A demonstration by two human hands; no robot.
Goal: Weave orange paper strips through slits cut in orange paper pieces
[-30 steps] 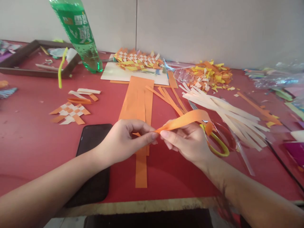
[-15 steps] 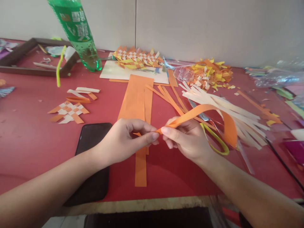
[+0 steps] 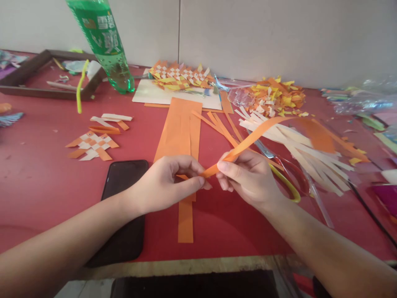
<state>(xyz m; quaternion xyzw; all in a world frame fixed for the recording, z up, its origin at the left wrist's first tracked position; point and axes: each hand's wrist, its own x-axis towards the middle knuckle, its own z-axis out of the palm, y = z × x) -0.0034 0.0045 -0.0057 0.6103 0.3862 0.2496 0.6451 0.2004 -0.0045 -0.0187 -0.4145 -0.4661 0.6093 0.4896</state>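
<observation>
Between thumb and fingers, my left hand (image 3: 173,178) pinches one end of an orange paper strip (image 3: 256,134). My right hand (image 3: 245,176) grips the same strip a short way along, near a crease. From there the strip arcs up to the right, its far part blurred over the pale strips. Under my hands lie wider orange paper sheets (image 3: 178,124) and another orange strip (image 3: 185,221). Scissors (image 3: 287,182) with red and yellow handles rest beyond my right hand. A woven orange and white paper fish (image 3: 93,145) lies to the left.
A black phone (image 3: 119,231) lies partly beneath my left forearm. Cream paper strips (image 3: 297,145) are spread at the right. At the back stand a green bottle (image 3: 108,49), a dark frame (image 3: 40,93), woven fish (image 3: 180,76) on white card and a heap of paper scraps (image 3: 276,97).
My right hand has slid slightly rightward along the strip, away from my left hand. The strip's loose end has swung out from a tight curl to a long arc on the right.
</observation>
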